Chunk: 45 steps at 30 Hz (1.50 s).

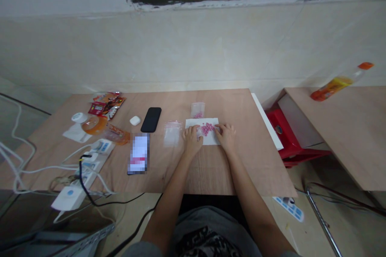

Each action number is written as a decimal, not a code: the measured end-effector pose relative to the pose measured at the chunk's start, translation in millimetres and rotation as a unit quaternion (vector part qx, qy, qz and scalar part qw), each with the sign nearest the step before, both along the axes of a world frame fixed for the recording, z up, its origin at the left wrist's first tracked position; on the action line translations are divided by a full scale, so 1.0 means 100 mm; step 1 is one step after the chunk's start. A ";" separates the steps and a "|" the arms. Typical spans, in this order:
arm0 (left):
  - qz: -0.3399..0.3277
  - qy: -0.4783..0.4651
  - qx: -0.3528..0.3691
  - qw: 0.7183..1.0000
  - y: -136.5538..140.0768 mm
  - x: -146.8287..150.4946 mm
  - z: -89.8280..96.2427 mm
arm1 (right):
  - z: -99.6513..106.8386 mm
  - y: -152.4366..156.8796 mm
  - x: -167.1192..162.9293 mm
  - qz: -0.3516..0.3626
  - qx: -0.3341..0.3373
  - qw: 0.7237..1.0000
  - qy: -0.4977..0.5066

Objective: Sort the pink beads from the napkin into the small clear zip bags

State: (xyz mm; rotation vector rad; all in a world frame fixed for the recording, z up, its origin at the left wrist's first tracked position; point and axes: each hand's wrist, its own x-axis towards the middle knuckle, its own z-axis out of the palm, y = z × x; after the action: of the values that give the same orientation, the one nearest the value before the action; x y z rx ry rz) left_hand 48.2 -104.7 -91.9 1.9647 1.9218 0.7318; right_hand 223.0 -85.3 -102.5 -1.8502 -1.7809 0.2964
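A grey shirt (217, 217) sits before the white paper (211, 141), whose long axis runs sideways under pink beads (207, 129); left hand (192, 138) and right hand (227, 134), fingers loosely spread, touch its ends; wooden worktop (208, 168) beneath, pale wall (193, 56) behind.

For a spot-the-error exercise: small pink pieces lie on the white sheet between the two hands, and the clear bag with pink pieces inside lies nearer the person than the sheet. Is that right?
No: the clear bag with pink pieces inside lies beyond the white sheet, as the head view shows. Small pink pieces do lie on it, between left hand and right hand.
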 end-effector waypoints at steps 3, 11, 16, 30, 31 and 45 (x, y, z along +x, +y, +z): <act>-0.005 0.004 -0.004 1.000 0.01 0.00 -0.02 | -0.03 0.03 -0.01 0.005 -0.002 1.000 -0.014; 0.004 0.024 -0.014 1.000 0.01 0.02 -0.01 | -0.05 0.03 -0.01 0.002 -0.001 0.999 -0.045; 0.000 0.029 -0.019 0.999 0.01 0.03 0.02 | -0.02 0.00 -0.02 0.004 0.003 0.999 -0.043; -0.019 0.038 -0.022 0.999 -0.01 0.02 0.06 | -0.03 -0.03 -0.08 0.153 -0.019 0.942 0.297; -0.024 0.038 -0.022 0.999 -0.01 0.01 0.06 | -0.02 -0.04 -0.10 0.163 -0.025 0.940 0.299; -0.015 0.036 -0.020 0.999 -0.01 0.01 0.04 | -0.01 -0.04 -0.07 0.024 -0.019 0.989 0.146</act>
State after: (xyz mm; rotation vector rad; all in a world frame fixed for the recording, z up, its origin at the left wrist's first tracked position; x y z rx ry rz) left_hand 49.2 -105.3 -88.0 2.0167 1.9272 0.6193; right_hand 216.1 -88.9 -103.3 -1.6907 -1.6288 0.5918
